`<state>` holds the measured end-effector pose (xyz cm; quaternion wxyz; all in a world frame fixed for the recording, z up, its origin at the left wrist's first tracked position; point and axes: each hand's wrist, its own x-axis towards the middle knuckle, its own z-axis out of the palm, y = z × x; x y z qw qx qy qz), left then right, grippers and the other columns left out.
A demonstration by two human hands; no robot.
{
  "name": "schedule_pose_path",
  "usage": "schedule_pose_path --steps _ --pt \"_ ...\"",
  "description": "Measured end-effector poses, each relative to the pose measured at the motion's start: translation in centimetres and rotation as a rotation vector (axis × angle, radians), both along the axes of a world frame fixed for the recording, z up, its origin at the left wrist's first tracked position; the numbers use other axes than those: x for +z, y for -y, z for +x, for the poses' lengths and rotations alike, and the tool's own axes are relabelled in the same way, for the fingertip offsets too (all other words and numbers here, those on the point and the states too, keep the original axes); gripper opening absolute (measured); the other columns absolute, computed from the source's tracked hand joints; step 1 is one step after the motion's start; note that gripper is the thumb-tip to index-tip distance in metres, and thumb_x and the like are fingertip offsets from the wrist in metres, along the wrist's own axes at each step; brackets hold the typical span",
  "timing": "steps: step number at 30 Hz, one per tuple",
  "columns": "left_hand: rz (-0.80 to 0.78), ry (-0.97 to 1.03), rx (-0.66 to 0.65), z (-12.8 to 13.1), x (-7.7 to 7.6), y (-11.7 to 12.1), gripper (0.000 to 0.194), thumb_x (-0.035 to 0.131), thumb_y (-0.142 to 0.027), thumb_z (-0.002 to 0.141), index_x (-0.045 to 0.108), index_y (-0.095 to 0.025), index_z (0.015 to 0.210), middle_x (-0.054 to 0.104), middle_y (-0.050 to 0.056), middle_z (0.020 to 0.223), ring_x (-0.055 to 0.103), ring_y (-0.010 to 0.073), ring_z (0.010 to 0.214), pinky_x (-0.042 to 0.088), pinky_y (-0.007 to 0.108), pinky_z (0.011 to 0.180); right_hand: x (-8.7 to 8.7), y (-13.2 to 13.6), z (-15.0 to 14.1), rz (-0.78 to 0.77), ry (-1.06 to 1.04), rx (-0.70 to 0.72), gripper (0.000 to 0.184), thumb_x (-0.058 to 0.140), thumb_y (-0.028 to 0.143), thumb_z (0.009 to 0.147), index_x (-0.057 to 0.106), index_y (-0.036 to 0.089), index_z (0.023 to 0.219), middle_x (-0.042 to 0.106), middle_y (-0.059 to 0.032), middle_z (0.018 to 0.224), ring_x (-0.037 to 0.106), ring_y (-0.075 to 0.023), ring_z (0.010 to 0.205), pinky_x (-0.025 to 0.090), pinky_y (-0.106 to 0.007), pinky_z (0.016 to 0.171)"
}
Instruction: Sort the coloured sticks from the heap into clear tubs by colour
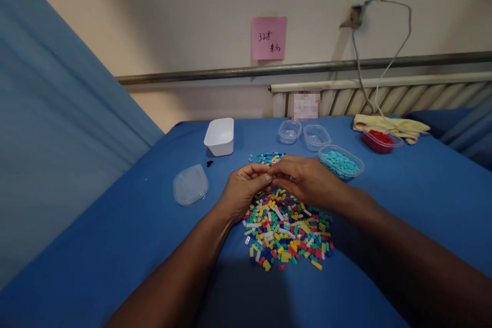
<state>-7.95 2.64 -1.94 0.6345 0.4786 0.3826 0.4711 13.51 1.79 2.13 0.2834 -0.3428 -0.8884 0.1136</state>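
My left hand (246,187) and my right hand (303,177) meet fingertip to fingertip above a spread of small toy building bricks (290,236). Both are closed in a pinch; whatever sits between the fingers is too small or hidden to name. The bricks are red, yellow, green, white and blue, loose on the blue cloth. Partly behind my hands lies a smaller group of mixed bricks (265,156). Just beyond my right wrist stands a clear tub of light-blue bricks (340,161).
At the back are a white container (220,137) and two clear tubs, one left (289,132) and one right (317,137). Red pieces fill another tub (378,140) by a yellow cloth (409,125). A clear lid (190,185) lies left. A cable (409,20) hangs from the wall.
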Motion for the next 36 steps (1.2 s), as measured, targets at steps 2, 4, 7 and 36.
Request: schedule_pose_path --steps 2,4,7,36 --pt "0.03 -0.065 0.01 0.0 0.0 0.0 0.043 0.095 -0.044 0.077 0.08 -0.017 0.107 0.081 0.008 0.096 0.075 0.0171 0.08 0.06 0.028 0.077 0.3 -0.3 0.5 0.034 0.022 -0.03 0.017 0.063 0.029 0.107 0.076 0.023 0.117 0.078 -0.0063 0.107 0.072 -0.0214 0.098 0.053 -0.033 0.085" --pt "0.113 -0.197 0.08 -0.4 0.1 -0.2 0.04 0.086 -0.046 0.086 0.079 -0.018 0.113 0.082 0.01 0.103 0.078 0.0224 0.091 0.062 0.035 0.086 1.1 -0.8 2.1 0.041 0.069 -0.084 0.02 0.061 0.033 0.108 0.077 0.023 0.113 0.079 -0.0058 0.103 0.072 -0.0212 0.094 0.051 -0.031 0.083" --pt "0.415 -0.539 0.168 -1.4 -0.2 -0.6 0.029 0.069 -0.037 0.098 0.08 -0.021 0.119 0.081 0.011 0.12 0.075 0.0271 0.115 0.058 0.045 0.107 2.2 -2.1 6.0 -0.04 0.219 -0.279 0.02 0.061 0.032 0.104 0.079 0.023 0.104 0.08 -0.0043 0.096 0.071 -0.0203 0.084 0.046 -0.03 0.073" --pt "0.513 -0.671 0.482 -4.0 -3.6 -4.5 0.029 0.058 -0.024 0.101 0.08 -0.018 0.12 0.082 0.007 0.105 0.076 0.0234 0.099 0.059 0.038 0.094 -2.9 -4.8 1.5 -0.175 0.3 -0.229 0.038 0.051 0.024 0.106 0.075 0.023 0.135 0.081 -0.0088 0.129 0.077 -0.0267 0.112 0.054 -0.031 0.092"
